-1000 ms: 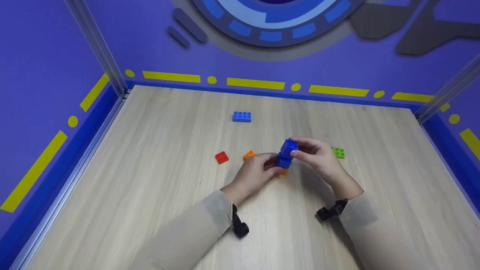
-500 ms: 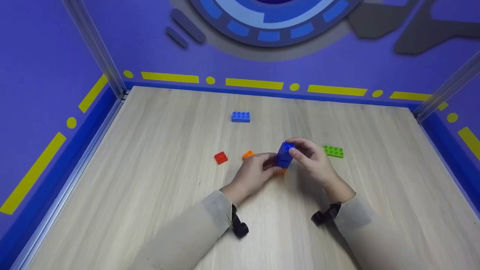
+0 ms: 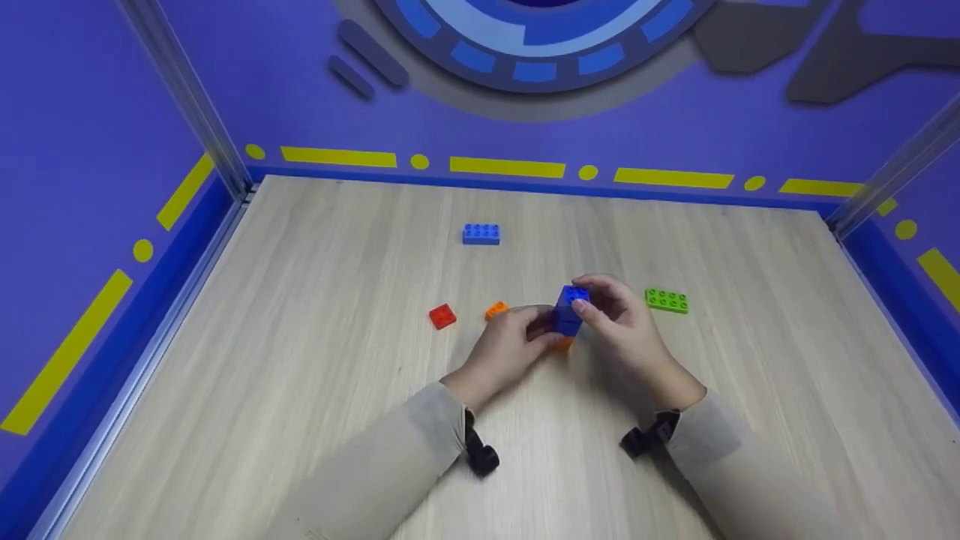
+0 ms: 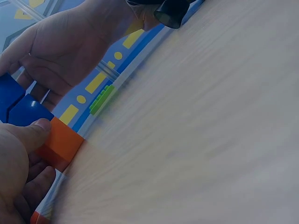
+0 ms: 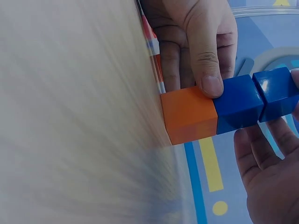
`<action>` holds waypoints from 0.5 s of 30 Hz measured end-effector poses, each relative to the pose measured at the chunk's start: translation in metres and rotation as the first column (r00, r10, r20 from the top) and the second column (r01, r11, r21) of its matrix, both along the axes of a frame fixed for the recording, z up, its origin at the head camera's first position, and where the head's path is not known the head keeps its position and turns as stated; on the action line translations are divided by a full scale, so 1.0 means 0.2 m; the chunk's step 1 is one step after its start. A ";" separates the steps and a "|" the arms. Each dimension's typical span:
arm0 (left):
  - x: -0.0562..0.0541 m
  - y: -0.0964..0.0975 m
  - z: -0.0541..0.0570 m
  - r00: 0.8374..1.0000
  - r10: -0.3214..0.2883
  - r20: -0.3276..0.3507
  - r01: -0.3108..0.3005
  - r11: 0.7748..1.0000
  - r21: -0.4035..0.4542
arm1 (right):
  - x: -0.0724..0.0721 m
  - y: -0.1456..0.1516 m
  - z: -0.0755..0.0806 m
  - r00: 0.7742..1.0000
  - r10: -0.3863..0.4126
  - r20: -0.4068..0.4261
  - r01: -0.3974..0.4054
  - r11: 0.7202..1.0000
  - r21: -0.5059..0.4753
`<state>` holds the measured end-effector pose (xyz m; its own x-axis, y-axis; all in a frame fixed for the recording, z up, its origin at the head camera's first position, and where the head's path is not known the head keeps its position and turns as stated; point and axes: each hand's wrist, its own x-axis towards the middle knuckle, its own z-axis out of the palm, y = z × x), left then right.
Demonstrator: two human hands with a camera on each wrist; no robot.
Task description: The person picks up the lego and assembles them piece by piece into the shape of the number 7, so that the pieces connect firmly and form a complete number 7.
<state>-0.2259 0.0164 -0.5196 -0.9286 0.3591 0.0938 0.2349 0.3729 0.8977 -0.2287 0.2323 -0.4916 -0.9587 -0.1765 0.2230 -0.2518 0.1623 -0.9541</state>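
Note:
An orange toy brick (image 5: 189, 116) stands on the wooden table with a lower blue toy brick (image 5: 239, 103) on top of it. The upper blue toy brick (image 3: 571, 294) sits above these, in line with them; a thin seam shows between the two blue ones in the right wrist view. My left hand (image 3: 510, 337) pinches the stack around the joint of the orange and lower blue bricks, thumb on the near side. My right hand (image 3: 630, 322) holds the upper blue brick between thumb and fingers. In the head view my left hand hides most of the orange brick.
A light blue brick (image 3: 481, 235) lies farther back on the table (image 3: 337, 300). Left of the stack are a red brick (image 3: 442, 316) and a small orange brick (image 3: 496, 310), partly behind my left hand. A green brick (image 3: 667, 301) lies to the right. Walls enclose the sides and back.
My right hand has lowered the upper blue brick from a tilted, offset position into line with the lower blue one. The left hand has stayed put. More of the green brick shows.

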 end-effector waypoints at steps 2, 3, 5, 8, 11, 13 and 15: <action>0.00 0.00 0.00 1.000 -0.001 0.003 0.001 1.000 -0.002 | 0.00 0.00 0.00 1.000 -0.005 0.003 0.005 1.000 0.003; 0.00 0.00 0.00 1.000 -0.001 0.002 0.001 1.000 -0.003 | 0.00 0.00 0.00 1.000 -0.006 0.007 0.006 1.000 0.008; 0.00 0.00 -0.01 1.000 -0.002 -0.005 0.002 1.000 -0.005 | 0.01 -0.01 0.01 1.000 -0.008 0.020 0.007 1.000 0.017; -0.01 0.00 -0.01 1.000 -0.007 -0.027 0.007 1.000 -0.006 | 0.01 -0.01 0.01 1.000 0.001 0.028 -0.002 0.999 0.040; -0.01 0.00 -0.01 0.999 -0.008 -0.043 0.008 1.000 -0.013 | 0.01 -0.01 0.02 1.000 0.016 0.014 -0.017 0.998 0.067; -0.01 0.00 -0.01 0.999 -0.006 -0.040 0.006 1.000 -0.015 | 0.00 -0.01 0.03 1.000 0.024 0.008 -0.024 0.997 0.078; -0.01 0.00 -0.01 0.999 -0.004 -0.037 0.004 1.000 -0.014 | 0.00 0.00 0.03 1.000 0.027 0.002 -0.027 0.997 0.079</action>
